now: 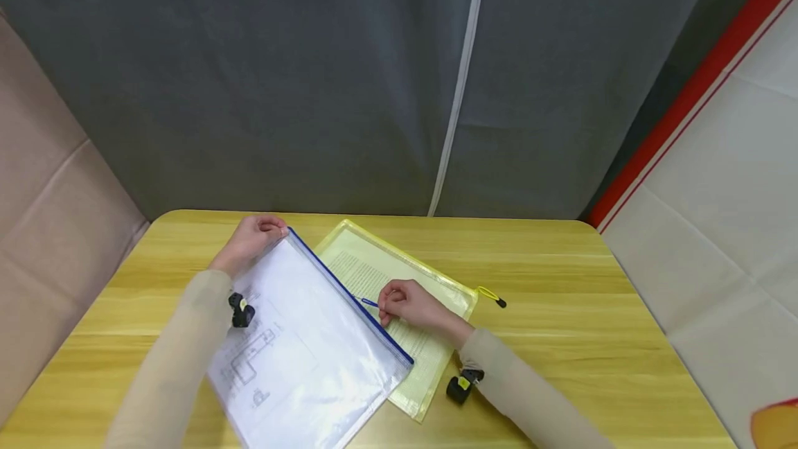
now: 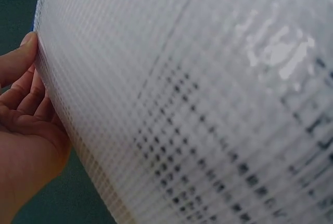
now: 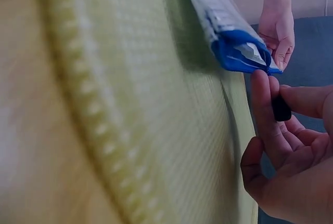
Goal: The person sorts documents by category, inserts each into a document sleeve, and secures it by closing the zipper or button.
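A clear mesh zip bag [image 1: 324,345] with a blue zipper edge lies tilted at the left, with papers bearing line drawings inside. My left hand [image 1: 248,241] pinches its upper corner between thumb and fingers. My right hand [image 1: 413,305] pinches the zipper pull [image 1: 369,302], a blue cord whose black tab [image 3: 281,108] sits between thumb and fingers in the right wrist view. There the blue zipper edge [image 3: 237,67] shows a gap with white paper inside. Partly beneath lies a yellow mesh zip bag [image 1: 399,265] holding a printed sheet.
The wooden table [image 1: 561,338] extends to the right of the bags. A yellow pull cord with a black tip [image 1: 491,296] sticks out from the yellow bag's right corner. A dark grey curtain [image 1: 280,89] hangs behind the table, with light panels on both sides.
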A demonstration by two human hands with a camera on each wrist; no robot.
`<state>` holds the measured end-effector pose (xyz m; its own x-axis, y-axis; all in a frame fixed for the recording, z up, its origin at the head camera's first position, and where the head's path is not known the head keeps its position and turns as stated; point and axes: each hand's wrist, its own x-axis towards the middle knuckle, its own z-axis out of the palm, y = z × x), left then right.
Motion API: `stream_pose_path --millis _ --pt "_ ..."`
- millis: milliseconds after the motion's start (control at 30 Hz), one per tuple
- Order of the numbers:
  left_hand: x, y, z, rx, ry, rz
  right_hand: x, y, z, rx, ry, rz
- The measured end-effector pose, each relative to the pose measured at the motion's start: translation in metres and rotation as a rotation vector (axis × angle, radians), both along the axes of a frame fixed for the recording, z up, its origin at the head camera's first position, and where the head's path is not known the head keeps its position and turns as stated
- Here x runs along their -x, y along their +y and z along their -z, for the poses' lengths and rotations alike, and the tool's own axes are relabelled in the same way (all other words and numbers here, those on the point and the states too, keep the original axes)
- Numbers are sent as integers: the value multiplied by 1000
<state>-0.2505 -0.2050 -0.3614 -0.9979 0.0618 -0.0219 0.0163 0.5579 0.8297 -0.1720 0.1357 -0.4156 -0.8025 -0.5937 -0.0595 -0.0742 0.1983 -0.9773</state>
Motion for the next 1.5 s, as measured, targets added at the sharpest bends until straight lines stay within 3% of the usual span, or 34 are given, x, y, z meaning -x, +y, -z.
stream_pose_path --millis 267,567,833,1133,1500 --pt "-1 -8 -2 -43 -12 -45 -8 23 0 -12 7 -14" --pt "4 -15 -4 -75 8 -93 -10 49 3 -114 103 -6" --pt "8 -20 -10 -69 68 -137 -16 68 5 -150 163 -20" --pt "14 -22 -13 -136 13 -254 -17 86 3 -134 168 -29" --pt "21 -17 -6 -160 -22 -337 -19 84 4 -123 167 -26"
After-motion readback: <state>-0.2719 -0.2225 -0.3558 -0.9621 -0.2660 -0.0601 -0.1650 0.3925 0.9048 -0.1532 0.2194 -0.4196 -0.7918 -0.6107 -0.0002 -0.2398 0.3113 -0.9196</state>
